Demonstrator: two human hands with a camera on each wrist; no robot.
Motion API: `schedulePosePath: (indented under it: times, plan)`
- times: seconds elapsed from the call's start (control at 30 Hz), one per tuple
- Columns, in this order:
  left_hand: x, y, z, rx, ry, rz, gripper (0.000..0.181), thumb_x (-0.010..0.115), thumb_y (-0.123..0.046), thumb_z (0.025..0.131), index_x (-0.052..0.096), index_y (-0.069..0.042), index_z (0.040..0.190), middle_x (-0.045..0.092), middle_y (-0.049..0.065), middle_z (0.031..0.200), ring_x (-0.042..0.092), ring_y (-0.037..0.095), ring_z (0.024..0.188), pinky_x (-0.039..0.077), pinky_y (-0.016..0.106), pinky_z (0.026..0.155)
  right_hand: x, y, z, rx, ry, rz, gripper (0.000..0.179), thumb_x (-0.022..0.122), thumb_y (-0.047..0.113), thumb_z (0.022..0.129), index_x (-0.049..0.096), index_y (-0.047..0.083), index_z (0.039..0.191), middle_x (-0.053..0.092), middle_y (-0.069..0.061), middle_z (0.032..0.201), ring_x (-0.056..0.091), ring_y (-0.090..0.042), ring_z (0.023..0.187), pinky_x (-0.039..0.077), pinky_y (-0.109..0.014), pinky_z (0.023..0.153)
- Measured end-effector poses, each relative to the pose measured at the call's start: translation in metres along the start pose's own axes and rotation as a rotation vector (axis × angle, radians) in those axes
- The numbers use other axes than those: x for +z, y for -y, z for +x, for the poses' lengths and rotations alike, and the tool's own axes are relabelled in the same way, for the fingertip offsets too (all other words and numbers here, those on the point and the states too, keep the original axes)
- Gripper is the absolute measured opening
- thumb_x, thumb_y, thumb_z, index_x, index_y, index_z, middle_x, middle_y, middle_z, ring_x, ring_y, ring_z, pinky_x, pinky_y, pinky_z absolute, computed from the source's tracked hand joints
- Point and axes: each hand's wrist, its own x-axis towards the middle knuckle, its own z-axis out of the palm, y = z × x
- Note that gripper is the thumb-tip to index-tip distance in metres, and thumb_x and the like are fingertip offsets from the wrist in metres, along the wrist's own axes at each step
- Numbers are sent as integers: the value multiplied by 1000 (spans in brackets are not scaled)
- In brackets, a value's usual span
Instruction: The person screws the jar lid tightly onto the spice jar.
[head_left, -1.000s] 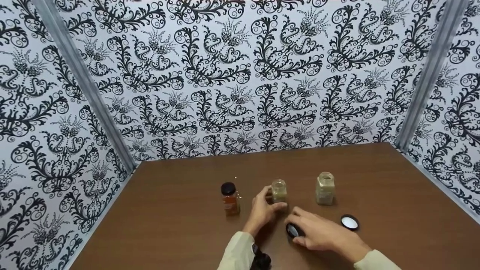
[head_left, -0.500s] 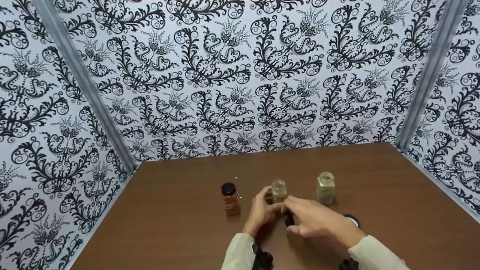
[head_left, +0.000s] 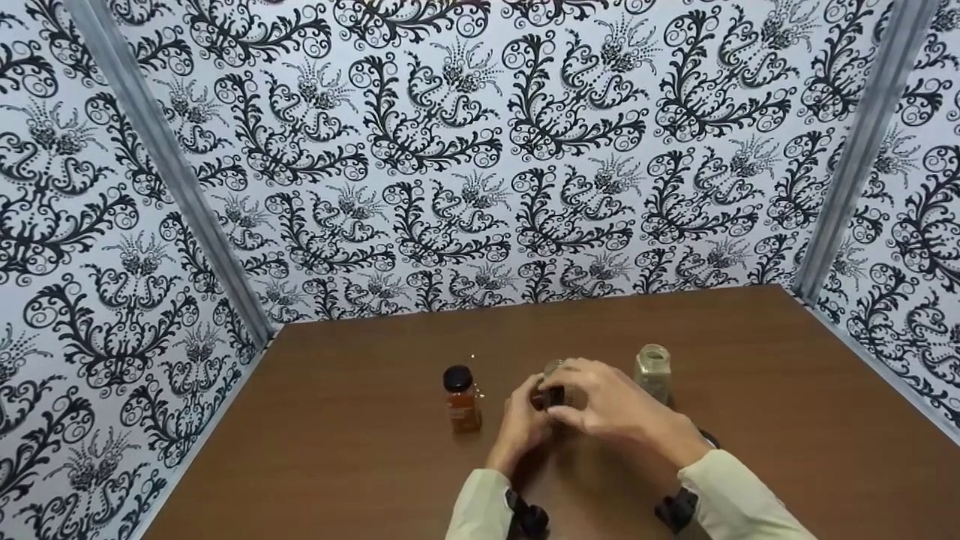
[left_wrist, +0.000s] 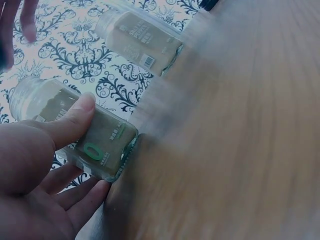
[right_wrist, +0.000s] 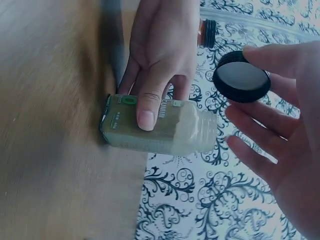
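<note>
My left hand (head_left: 516,429) grips a clear glass spice jar (right_wrist: 170,137) labelled cumin, part filled with greenish-brown powder. It stands upright on the table with its threaded mouth uncovered. Thumb on one side, fingers on the other, as the left wrist view shows. My right hand (head_left: 626,409) pinches a black screw lid (right_wrist: 242,82) by its edge. The lid's pale inner face is tilted toward the jar mouth, a short gap away in the right wrist view. From the head, the right hand covers most of the jar.
A second lidless jar (head_left: 654,369) of similar powder stands to the right. Behind my right wrist, another black lid (head_left: 709,437) is mostly hidden. To the left stands a black-capped jar (head_left: 462,411) with orange-red contents; small pale specks (head_left: 481,392) lie beside it. Patterned walls (head_left: 465,150) enclose the brown table (head_left: 337,450).
My right hand has carried the black lid up and leftward from the near side to the cumin jar's mouth. My left hand has stayed around the jar.
</note>
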Motion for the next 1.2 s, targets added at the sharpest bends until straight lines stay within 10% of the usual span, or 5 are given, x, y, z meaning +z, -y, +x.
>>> schedulePosePath:
  times: [0.2,0.4,0.67,1.2]
  plan:
    - [1,-3,-1,-53,19,-14,47,86,-22,79,67,-14,121,74,11,116,70,26,108,57,35,89,11,-13,2,65,-224,119,32,83,19,80,73,10,109,74,-2,107,69,-22,101,52,-48,92]
    - [1,-5,0,-90,46,-89,52,87,-23,78,67,-16,125,74,13,116,71,26,107,58,35,88,18,-17,5,281,-319,256,32,85,22,78,74,14,107,75,0,110,69,-24,105,44,-55,102]
    - [1,-7,0,-122,58,-138,51,88,-21,77,66,-16,122,72,8,116,71,20,105,56,28,82,31,-26,8,369,-434,220,25,85,14,77,75,10,100,76,-3,110,69,-27,106,48,-50,97]
    - [-1,-3,0,-121,49,-126,47,86,-19,78,67,-15,121,72,11,118,69,23,108,57,33,86,49,-33,8,412,-422,149,23,86,18,75,74,12,94,77,-2,108,65,-25,100,47,-46,91]
